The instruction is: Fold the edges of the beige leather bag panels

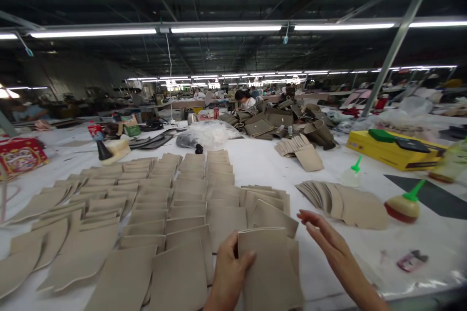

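Panels (188, 184) already lie in overlapping rows on the bench (255, 160), another panel (272, 267) is pinched in the left hand (231, 272), the right hand (330, 240) is empty, and fanned stacks (346, 204) sit outside the rows.

- The left hand (231, 268) is gripping a beige panel (272, 267), thumb across its face, in front of and left of the yellow box (379, 153).
- The right hand (331, 244) is hanging open, apart from the panel, also nearer than the box.
- A fanned beige stack (345, 204) and an amber-filled bottle (404, 206) are resting in front of the box.
- Beige rows (188, 210) are covering the white surface (260, 160) well left of the box.
- A green block (381, 135) is lying on the box.
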The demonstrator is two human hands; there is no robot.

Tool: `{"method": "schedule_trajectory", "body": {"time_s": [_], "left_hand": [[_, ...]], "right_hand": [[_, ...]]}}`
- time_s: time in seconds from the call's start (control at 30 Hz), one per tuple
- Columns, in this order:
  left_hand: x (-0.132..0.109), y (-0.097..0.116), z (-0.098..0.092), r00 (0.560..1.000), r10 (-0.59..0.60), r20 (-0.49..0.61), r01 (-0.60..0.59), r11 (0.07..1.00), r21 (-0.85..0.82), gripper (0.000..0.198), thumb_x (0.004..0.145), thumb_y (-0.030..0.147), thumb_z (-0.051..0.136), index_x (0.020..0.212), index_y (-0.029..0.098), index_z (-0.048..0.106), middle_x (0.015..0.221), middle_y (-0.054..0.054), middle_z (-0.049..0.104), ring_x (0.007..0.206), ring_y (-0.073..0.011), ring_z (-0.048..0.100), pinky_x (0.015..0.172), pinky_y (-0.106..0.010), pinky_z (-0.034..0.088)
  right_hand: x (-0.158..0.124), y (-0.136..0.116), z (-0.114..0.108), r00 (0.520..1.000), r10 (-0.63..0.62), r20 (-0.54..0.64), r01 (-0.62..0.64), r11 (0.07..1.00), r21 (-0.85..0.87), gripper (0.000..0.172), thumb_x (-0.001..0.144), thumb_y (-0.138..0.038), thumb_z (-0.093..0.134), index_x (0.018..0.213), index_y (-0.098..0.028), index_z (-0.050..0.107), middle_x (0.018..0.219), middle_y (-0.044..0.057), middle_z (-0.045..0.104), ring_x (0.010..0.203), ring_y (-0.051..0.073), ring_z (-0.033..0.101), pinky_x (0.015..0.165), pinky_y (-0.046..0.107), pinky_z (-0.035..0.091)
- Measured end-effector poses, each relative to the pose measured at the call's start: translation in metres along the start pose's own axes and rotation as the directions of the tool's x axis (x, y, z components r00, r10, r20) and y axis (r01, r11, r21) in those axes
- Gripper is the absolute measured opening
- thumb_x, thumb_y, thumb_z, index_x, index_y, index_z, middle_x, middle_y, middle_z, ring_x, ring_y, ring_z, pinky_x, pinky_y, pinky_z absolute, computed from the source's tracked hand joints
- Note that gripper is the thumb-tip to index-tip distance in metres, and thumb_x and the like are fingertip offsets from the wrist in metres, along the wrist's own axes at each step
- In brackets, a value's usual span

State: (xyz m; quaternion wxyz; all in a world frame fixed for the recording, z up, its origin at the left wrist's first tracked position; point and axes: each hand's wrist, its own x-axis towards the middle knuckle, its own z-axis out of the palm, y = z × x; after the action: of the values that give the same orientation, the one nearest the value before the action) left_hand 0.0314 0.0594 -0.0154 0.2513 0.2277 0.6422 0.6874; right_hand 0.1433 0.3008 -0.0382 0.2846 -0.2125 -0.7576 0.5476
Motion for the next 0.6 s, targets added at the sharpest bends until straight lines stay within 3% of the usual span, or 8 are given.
{"method": "schedule_trajectory", "body": {"time_s": [0.1, 0.2, 0.3, 0.4, 0.5, 0.6], "left_hand": [[-0.029, -0.004, -0.022, 0.989, -0.095, 0.117, 0.121, 0.964, -0.235, 0.04, 0.069, 0.034, 0.077, 0.101, 0.012, 0.065, 0.088, -0.007, 0.072, 0.083, -0.0238, 0.065, 0.077, -0.032, 0.049], [-0.059, -0.01, -0.04, 0.957, -0.175, 0.232, 0.239, 0.929, -0.282, 0.05, 0.065, 0.043, 0.083, 0.099, 0.012, 0.064, 0.083, -0.005, 0.068, 0.08, -0.0205, 0.062, 0.075, -0.029, 0.046], [-0.081, -0.009, -0.054, 0.922, -0.27, 0.277, 0.305, 0.948, -0.091, 0.051, 0.069, 0.056, 0.076, 0.092, 0.013, 0.062, 0.076, -0.001, 0.058, 0.073, -0.0153, 0.052, 0.066, -0.024, 0.038], [-0.088, 0.001, -0.064, 0.921, -0.342, 0.188, 0.297, 0.926, 0.234, 0.044, 0.082, 0.058, 0.056, 0.083, 0.014, 0.063, 0.071, 0.002, 0.049, 0.07, -0.0138, 0.043, 0.062, -0.024, 0.033], [-0.085, 0.014, -0.072, 0.887, -0.437, 0.15, 0.355, 0.851, 0.387, 0.036, 0.08, 0.047, 0.052, 0.069, 0.014, 0.062, 0.065, 0.003, 0.044, 0.067, -0.0134, 0.04, 0.058, -0.024, 0.028], [-0.077, 0.02, -0.078, 0.831, -0.499, 0.244, 0.385, 0.834, 0.395, 0.025, 0.073, 0.035, 0.054, 0.066, 0.013, 0.064, 0.058, 0.004, 0.041, 0.06, -0.0113, 0.036, 0.054, -0.025, 0.023]], "right_hand": [[-0.051, -0.028, 0.019, 0.962, -0.053, 0.269, 0.093, 0.986, -0.138, 0.046, 0.086, -0.055, 0.061, 0.122, -0.025, 0.059, 0.111, 0.008, 0.067, 0.098, 0.028, 0.06, 0.089, 0.038, 0.049], [-0.083, -0.043, 0.046, 0.868, 0.056, 0.494, -0.005, 0.995, -0.104, 0.036, 0.088, -0.054, 0.059, 0.106, -0.023, 0.062, 0.09, 0.004, 0.066, 0.083, 0.024, 0.06, 0.074, 0.031, 0.05], [-0.096, -0.046, 0.066, 0.766, 0.142, 0.627, -0.154, 0.987, -0.035, 0.037, 0.088, -0.058, 0.058, 0.083, -0.021, 0.061, 0.079, 0.002, 0.062, 0.074, 0.021, 0.056, 0.063, 0.026, 0.045], [-0.104, -0.044, 0.077, 0.682, 0.198, 0.704, -0.263, 0.965, -0.017, 0.042, 0.082, -0.062, 0.063, 0.078, -0.021, 0.058, 0.071, 0.0, 0.056, 0.067, 0.018, 0.051, 0.058, 0.025, 0.04], [-0.113, -0.043, 0.086, 0.653, 0.221, 0.724, -0.282, 0.959, -0.038, 0.043, 0.078, -0.064, 0.065, 0.08, -0.021, 0.06, 0.071, -0.001, 0.056, 0.068, 0.018, 0.052, 0.059, 0.025, 0.04], [-0.12, -0.041, 0.091, 0.646, 0.182, 0.741, -0.188, 0.979, -0.076, 0.041, 0.084, -0.061, 0.059, 0.078, -0.021, 0.06, 0.071, -0.001, 0.059, 0.068, 0.018, 0.054, 0.058, 0.024, 0.04]]}}
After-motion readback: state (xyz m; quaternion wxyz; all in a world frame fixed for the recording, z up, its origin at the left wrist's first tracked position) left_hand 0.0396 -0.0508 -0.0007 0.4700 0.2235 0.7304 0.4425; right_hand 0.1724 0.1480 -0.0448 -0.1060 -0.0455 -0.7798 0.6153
